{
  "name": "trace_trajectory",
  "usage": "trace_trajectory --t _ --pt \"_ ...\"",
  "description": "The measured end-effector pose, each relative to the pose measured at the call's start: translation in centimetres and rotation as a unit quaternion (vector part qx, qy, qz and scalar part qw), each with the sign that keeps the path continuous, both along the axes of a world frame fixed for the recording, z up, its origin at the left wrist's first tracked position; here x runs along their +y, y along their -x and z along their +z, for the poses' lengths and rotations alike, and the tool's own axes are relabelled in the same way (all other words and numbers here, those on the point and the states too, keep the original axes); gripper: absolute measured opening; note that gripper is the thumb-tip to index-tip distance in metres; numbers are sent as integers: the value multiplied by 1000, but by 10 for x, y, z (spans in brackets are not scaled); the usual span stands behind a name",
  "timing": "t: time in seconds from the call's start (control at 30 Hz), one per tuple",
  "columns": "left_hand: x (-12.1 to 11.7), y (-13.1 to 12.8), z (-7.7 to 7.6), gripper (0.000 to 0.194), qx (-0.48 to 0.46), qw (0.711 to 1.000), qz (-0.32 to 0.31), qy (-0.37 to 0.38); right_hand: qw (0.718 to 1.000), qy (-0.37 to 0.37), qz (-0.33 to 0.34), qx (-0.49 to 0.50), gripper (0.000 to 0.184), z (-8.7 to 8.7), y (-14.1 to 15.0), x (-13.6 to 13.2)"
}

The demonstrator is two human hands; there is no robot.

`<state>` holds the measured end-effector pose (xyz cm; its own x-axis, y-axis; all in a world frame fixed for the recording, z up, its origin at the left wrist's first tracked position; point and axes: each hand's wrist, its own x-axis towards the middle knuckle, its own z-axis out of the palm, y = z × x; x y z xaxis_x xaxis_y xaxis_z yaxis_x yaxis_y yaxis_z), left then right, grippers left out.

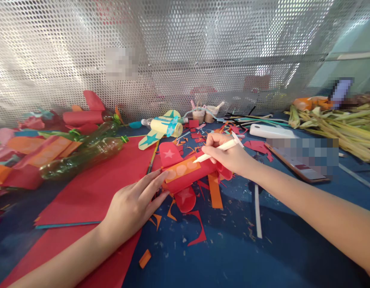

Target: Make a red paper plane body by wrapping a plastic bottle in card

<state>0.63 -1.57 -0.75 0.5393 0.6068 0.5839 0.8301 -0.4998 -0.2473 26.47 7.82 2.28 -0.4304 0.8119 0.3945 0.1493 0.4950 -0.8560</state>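
Note:
A red paper airplane (192,178) lies on the blue table, with star-marked wings and an orange strip (185,168) along its body. Pale round spots show on the strip. My left hand (134,200) grips the airplane's left end, fingers over the body and thumb low at its side. In my right hand (227,154) is a white marker (219,150), pinched between thumb and fingers. Its tip points down at the strip's right part; whether it touches cannot be made out. Under the airplane's right end, an orange paper strip (215,191) sticks out.
Red paper sheets (92,192) lie at left beside green plastic bottles (86,158). A yellow-and-blue airplane (164,127) stands behind. Paper scraps (199,228) surround the work. At right are a phone (299,164), a white elongated device (271,131) and dried husks (337,126). Perforated metal sheeting (185,48) rises behind.

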Motion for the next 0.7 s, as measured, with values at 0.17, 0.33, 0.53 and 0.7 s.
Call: trace_trajectory --t 0.17,0.33,0.53,0.7 --pt "-1 0 1 34 1 1000 4 4 1000 -4 -4 0 24 1 2 -2" --pt "1 0 2 31 8 1000 -3 -10 998 22 -23 48 26 9 1 -1" --pt "7 3 2 42 -13 1000 21 -14 974 12 -102 200 34 19 -7 9" --pt "10 8 -2 45 -51 997 52 21 975 31 -141 170 23 19 -9 16"
